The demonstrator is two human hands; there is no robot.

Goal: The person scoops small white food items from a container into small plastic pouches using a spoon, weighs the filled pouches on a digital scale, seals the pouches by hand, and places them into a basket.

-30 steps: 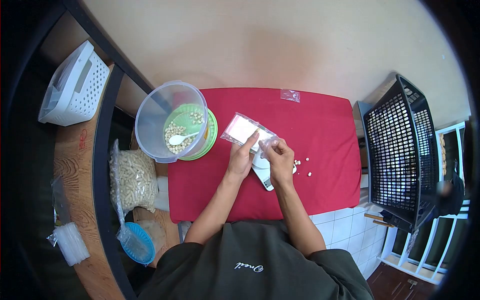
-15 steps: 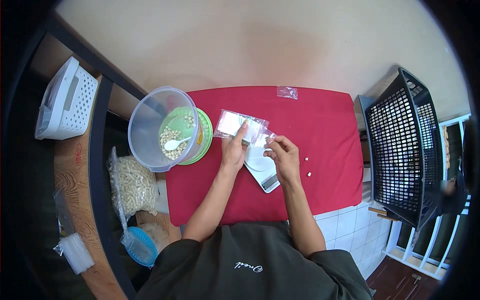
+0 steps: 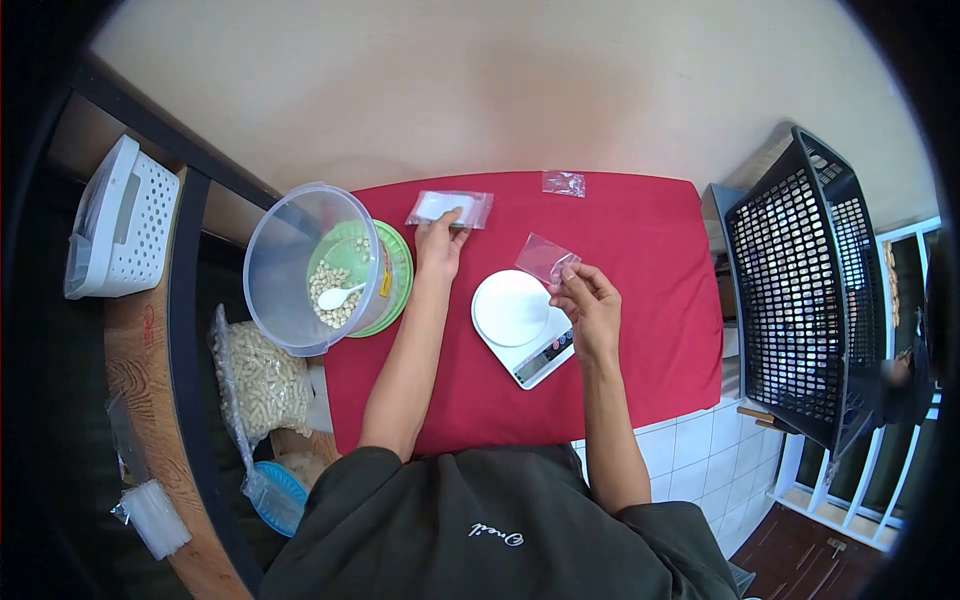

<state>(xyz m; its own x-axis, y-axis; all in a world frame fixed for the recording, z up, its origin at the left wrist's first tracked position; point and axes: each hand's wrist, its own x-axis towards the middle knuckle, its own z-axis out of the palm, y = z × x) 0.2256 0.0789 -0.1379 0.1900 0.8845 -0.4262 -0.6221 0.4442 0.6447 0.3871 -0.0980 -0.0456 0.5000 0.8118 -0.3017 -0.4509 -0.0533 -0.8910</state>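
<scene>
My left hand [image 3: 440,243] is closed on a packet of clear plastic bags [image 3: 474,209] with a white patch, held over the far left of the red cloth. Between the fingertips of my right hand [image 3: 592,302] is one small clear plastic bag [image 3: 545,257], which looks empty. That bag hangs just above and right of the round plate of a white kitchen scale [image 3: 511,308]. To the left, a clear plastic tub [image 3: 268,265] lies tilted toward me, with pale round pieces [image 3: 325,277] and a white spoon [image 3: 338,297] inside.
Another small clear bag [image 3: 564,183] lies at the table's far edge. A green lid or plate [image 3: 402,275] sits by the tub. On the left are a white basket [image 3: 150,220] and a bag of pale pieces [image 3: 262,375]; a black crate [image 3: 800,300] stands right.
My hands have moved apart. The left has carried the packet away to the far left, and the right has drawn a single bag clear of it, uncovering the scale.
</scene>
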